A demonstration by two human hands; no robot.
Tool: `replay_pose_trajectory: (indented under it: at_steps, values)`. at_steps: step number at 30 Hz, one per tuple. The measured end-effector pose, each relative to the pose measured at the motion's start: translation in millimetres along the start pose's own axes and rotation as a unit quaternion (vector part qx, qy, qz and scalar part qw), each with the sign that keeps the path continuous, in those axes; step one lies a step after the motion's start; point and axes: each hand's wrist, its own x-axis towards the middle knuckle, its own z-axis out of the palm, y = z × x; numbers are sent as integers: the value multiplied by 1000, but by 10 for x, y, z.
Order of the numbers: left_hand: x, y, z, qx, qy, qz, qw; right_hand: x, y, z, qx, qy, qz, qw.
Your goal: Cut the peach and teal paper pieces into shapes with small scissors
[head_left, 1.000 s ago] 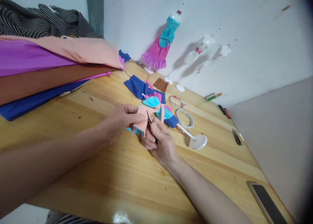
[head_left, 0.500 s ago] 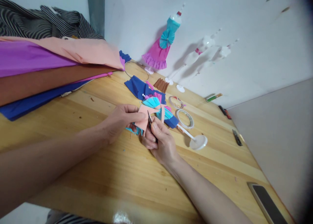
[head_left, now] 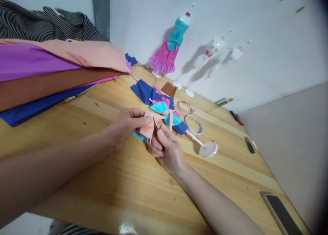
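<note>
Standing here, I see a striped cloth [head_left: 64,26] heaped at far left, behind a stack of peach, purple, brown and blue sheets [head_left: 94,54] on the wooden table [head_left: 110,194]. Next comes the left hand [head_left: 126,127], thumb and fingers pinching a small peach piece [head_left: 148,128] over the middle of the table, some turquoise material [head_left: 139,136] showing under it. Then the right hand [head_left: 166,144], curled around what look like scissors [head_left: 155,123], mostly hidden by the fingers, their tip at the peach piece, just beside the left thumb. Beyond it a turquoise bow [head_left: 176,119] lies by navy cloth [head_left: 140,90], then a tape roll [head_left: 202,129], a round white base [head_left: 208,149], and at far right a phone [head_left: 283,212]
</note>
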Motion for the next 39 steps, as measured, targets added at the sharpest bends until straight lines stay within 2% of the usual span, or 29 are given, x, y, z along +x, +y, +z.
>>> replay_pose_trajectory:
  at_steps: [18, 23, 32, 39]
  values:
    - [-14, 26, 41, 65, 36, 12, 997, -2, 13, -1, -22, 17, 5, 1000]
    - [-5, 9, 26, 65, 18, 17, 998, -3, 7, 7, -17, 10, 1, 1000]
    - [-24, 9, 52, 60, 25, 4, 998, -8, -2, 10, -13, 12, 4, 1000]
    - [-25, -47, 44, 15, -18, -23, 999, -12, -2, 13, -10, 8, 1, 1000]
